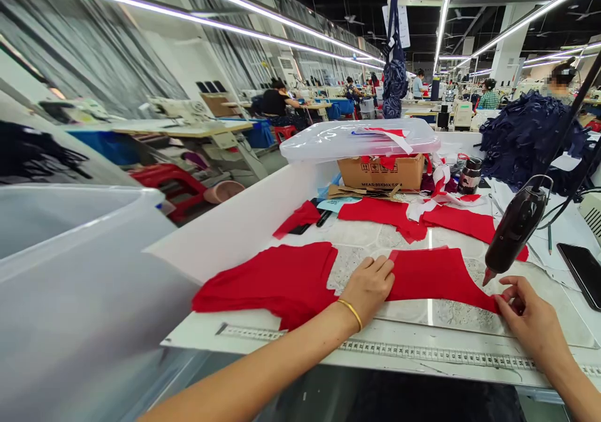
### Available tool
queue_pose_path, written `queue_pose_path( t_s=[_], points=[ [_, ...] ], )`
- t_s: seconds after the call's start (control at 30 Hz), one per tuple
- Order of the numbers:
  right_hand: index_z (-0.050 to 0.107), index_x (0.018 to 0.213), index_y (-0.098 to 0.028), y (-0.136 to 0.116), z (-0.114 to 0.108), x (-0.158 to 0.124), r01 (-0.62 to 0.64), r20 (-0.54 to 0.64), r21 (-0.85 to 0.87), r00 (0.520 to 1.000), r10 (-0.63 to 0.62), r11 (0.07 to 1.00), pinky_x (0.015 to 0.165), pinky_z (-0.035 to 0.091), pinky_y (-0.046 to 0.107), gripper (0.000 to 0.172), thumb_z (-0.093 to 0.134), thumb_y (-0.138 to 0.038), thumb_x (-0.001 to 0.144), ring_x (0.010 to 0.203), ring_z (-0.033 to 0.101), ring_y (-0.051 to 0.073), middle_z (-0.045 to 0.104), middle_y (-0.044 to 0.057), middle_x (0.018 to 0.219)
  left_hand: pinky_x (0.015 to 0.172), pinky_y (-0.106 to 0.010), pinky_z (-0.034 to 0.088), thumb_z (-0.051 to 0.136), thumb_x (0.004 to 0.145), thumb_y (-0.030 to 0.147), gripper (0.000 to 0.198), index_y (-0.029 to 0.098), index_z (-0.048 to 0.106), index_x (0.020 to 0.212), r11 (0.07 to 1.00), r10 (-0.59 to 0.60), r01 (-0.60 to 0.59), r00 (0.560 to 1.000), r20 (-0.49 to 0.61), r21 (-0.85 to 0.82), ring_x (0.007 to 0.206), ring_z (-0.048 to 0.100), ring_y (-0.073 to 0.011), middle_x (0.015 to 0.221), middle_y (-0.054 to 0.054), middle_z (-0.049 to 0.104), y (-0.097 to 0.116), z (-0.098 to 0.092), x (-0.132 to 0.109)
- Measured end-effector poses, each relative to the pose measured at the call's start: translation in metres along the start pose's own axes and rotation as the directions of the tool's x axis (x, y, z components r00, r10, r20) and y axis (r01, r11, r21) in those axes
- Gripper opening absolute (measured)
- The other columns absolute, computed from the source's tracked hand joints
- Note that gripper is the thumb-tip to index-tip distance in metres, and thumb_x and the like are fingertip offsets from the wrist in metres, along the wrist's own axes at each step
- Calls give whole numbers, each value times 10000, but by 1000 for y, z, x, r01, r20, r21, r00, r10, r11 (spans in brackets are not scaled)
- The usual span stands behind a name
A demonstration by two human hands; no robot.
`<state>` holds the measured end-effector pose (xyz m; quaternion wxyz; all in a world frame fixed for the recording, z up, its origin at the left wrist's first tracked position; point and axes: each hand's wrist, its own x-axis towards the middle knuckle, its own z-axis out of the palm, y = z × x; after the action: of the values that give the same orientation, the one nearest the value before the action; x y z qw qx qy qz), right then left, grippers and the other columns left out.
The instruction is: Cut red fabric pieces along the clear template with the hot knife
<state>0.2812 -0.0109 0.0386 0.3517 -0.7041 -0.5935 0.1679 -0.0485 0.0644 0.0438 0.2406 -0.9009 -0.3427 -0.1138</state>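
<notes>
I'm pressing my open left hand [369,287] on the red fabric panel [436,278] and pinching its corner with my right fingers [504,300]; the hanging tool's tip [488,277] risks snagging it if I'm drifting close.

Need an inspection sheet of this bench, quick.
surface: white work table, tape measure along near edge
job's things: red fabric pile, flat red fabric piece, more red pieces beyond
clutter: clear plastic tub on cardboard box; phone at right
grippers: left hand on the flat piece's edge; right hand, fingers at its tip
cables: black cord above hanging dark tool
surroundings: sewing stations, seated co-worker, navy fabric heap
</notes>
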Motion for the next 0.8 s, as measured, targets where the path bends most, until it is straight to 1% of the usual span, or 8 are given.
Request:
queue_pose_path(
  t_s=[0.07,0.13,0.2,0.27,0.47,0.63,0.73,0.8],
  points=[
    [580,986,-271,-8,10,-3,30,35,49,999,-32,998,549,451,297,264,533,-474,825,501,549,164,648,-26,673,691,-361,386,564,852,-61,282,161,620,686,1000,-26,25,1000,14,18,796,531,-231,772,-74,589,-4,-5,-7],
    [583,996,-276,-15,17,-4,60,40,86,997,-63,994,566,459,297,250,526,-467,845,521,552,166,638,-31,662,687,-363,383,579,823,-73,281,157,620,666,998,-47,46,998,30,34,795,530,-235,760,-75,584,-7,-10,-14],
    [582,983,-275,-18,18,-4,75,39,101,996,-79,992,557,458,300,265,532,-493,842,512,545,169,631,-30,641,690,-362,384,584,811,-78,278,158,625,671,997,-60,58,997,45,47,805,533,-237,769,-74,586,-8,-13,-17],
    [577,959,-269,-18,14,-2,68,38,91,997,-72,994,543,459,303,296,541,-531,825,493,537,170,632,-25,632,693,-359,384,577,823,-76,280,160,631,681,997,-55,53,998,42,54,816,536,-239,773,-74,586,-5,-13,-16],
    [576,954,-267,2,-1,-3,38,-15,26,999,-37,999,553,474,301,345,558,-584,818,500,558,171,654,-16,648,681,-348,380,551,888,-38,284,166,627,705,1000,-3,3,1000,-7,28,803,534,-233,778,-74,594,6,-4,2],
    [591,973,-273,17,-3,-9,15,-89,-16,996,-16,1000,533,445,297,390,526,-632,837,463,494,155,636,-28,639,680,-347,382,533,910,-33,277,165,617,735,1000,11,-11,1000,-23,9,800,534,-230,780,-68,587,8,-2,3],
    [593,972,-274,22,-7,-11,7,-70,-33,998,-9,999,520,433,294,365,556,-608,830,447,479,148,647,-30,646,690,-351,388,523,914,-35,273,167,619,758,1000,12,-12,1000,-23,7,809,535,-231,806,-67,590,8,-2,3],
    [596,984,-275,23,-10,-10,10,-28,-32,1000,-11,999,517,433,293,333,579,-566,822,446,476,147,654,-29,652,695,-351,390,527,909,-40,269,167,620,765,1000,14,-14,1000,-27,8,815,538,-231,817,-67,591,8,-1,3]
  ],
)
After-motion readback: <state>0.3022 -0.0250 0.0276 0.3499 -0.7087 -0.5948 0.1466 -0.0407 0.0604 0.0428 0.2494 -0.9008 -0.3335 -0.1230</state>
